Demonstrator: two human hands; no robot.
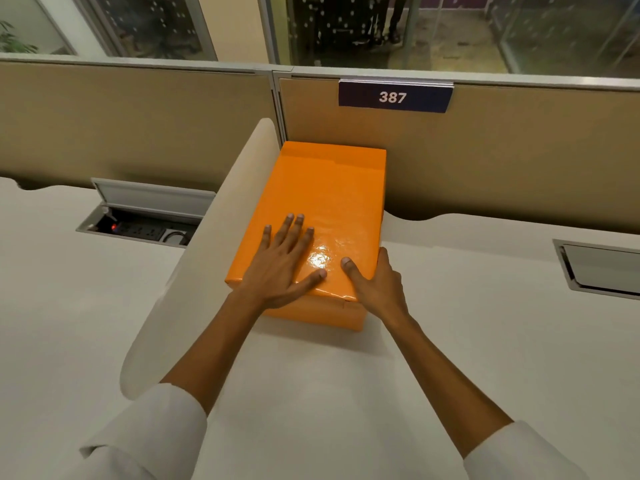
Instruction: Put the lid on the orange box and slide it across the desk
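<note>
The orange box point(349, 315) stands on the white desk point(450, 306) with its glossy orange lid point(329, 192) sitting on top. Its far end touches the tan partition, and its left side runs along a white divider. My left hand point(287, 261) lies flat on the near part of the lid, fingers spread. My right hand point(375, 284) clasps the box's near right corner, thumb on the lid and fingers down the right side.
A white curved divider point(194, 271) rises to the left of the box. The tan partition point(502, 161) with a "387" sign point(393, 97) closes the back. An open cable hatch point(138, 220) with sockets lies at left, a closed hatch point(602, 268) at right.
</note>
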